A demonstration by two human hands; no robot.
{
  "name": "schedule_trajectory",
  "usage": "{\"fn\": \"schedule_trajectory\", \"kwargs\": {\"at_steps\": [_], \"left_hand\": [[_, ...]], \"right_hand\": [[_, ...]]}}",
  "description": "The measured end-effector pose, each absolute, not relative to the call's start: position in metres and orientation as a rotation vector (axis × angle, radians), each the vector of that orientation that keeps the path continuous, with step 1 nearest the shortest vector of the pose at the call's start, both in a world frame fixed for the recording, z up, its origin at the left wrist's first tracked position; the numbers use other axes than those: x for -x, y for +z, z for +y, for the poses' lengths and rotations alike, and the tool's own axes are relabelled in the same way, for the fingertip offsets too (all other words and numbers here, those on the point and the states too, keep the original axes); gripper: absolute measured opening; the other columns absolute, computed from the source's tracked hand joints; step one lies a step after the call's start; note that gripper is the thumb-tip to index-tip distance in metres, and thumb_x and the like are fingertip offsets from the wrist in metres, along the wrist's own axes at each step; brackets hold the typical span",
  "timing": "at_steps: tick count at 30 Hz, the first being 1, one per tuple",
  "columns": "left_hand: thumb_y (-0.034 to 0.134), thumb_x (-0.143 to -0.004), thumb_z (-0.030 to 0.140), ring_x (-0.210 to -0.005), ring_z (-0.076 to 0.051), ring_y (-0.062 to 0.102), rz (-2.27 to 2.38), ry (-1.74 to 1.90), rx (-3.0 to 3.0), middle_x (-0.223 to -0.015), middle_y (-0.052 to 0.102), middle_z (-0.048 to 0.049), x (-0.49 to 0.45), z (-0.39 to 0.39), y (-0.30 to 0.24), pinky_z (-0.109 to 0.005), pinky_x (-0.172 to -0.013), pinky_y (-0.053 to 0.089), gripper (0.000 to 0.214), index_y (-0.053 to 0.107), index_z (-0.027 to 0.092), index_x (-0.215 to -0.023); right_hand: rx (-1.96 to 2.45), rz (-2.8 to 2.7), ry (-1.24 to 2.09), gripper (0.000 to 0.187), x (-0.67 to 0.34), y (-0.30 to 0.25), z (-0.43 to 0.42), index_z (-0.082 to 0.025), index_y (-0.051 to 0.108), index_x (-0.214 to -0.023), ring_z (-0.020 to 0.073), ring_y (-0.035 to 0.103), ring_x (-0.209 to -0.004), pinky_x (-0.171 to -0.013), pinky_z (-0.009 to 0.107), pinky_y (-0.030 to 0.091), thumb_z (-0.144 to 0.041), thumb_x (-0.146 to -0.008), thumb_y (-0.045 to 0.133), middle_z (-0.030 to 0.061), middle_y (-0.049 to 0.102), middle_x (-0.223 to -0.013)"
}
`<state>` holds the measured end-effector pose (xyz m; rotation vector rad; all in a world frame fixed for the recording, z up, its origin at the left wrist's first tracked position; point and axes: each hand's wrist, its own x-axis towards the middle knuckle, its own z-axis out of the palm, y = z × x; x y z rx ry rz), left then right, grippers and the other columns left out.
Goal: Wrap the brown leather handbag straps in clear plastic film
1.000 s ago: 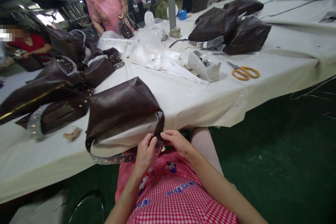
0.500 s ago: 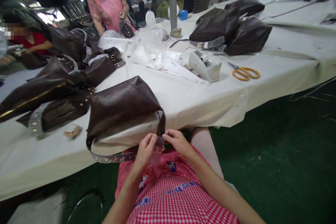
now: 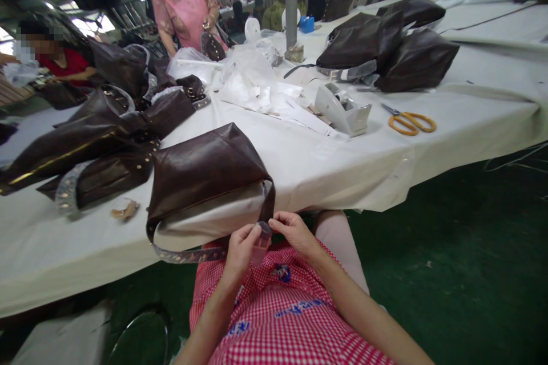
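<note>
A dark brown leather handbag (image 3: pixel 205 171) lies on its side at the table's front edge. Its studded strap (image 3: pixel 188 255), wrapped in clear plastic, hangs over the edge toward my lap. Thumb and fingers of my left hand (image 3: pixel 240 248) are pinched on a see-through plastic film (image 3: pixel 261 246) by the strap. My right hand (image 3: pixel 296 234) is closed in a pinch at the film's upper right edge, just below the strap's right side. The fingers partly hide how film and strap join.
More brown bags (image 3: pixel 103 137) pile up at left, others (image 3: pixel 385 48) at back right. A tape dispenser (image 3: pixel 342 111), orange-handled scissors (image 3: pixel 411 122) and white paper scraps (image 3: pixel 274 97) lie on the table. A post (image 3: pixel 291 5) stands behind. Co-workers (image 3: pixel 186 11) are across the table.
The view has shifted slightly, so the table's things appear farther right. Both hands keep their pinch at the film; the film's visible part looks shorter.
</note>
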<state>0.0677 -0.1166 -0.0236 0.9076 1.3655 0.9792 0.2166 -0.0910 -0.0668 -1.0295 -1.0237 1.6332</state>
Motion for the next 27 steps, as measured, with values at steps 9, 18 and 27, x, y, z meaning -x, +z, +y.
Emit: {"fn": "schedule_trajectory", "kwargs": {"at_steps": [9, 18, 27], "left_hand": [[0.073, -0.071, 0.041, -0.061, -0.012, 0.06, 1.191, 0.968, -0.764, -0.071, 0.066, 0.0012, -0.07, -0.113, -0.028, -0.022, -0.061, 0.048, 0.03, 0.063, 0.016, -0.084], [0.07, -0.072, 0.04, -0.056, -0.01, 0.053, 1.273, 1.038, -0.78, -0.063, 0.059, 0.004, -0.073, -0.107, -0.036, -0.02, -0.056, 0.043, 0.027, 0.058, 0.016, -0.074], [0.077, -0.065, 0.037, -0.057, -0.008, 0.051, 1.211, 1.082, -0.658, -0.064, 0.058, 0.0049, -0.08, -0.109, -0.029, -0.018, -0.057, 0.041, 0.029, 0.058, 0.015, -0.072]], "right_hand": [[0.98, -1.052, 1.604, 0.029, -0.223, -0.065, -0.093, -0.018, 0.061, -0.065, 0.0111, 0.047, -0.059, -0.059, 0.024, 0.041, -0.044, -0.068, 0.075, -0.0045, 0.054, -0.061], [0.963, -0.911, 1.647, 0.035, -0.222, -0.071, -0.094, -0.018, 0.067, -0.075, 0.0162, 0.061, -0.065, -0.065, 0.03, 0.053, -0.053, -0.076, 0.066, -0.0001, 0.065, -0.07], [1.05, -1.414, 1.071, 0.012, -0.232, -0.071, -0.106, -0.019, 0.072, -0.083, 0.0178, 0.066, -0.076, -0.072, 0.028, 0.052, -0.027, -0.083, 0.062, 0.0049, 0.072, -0.082]]}}
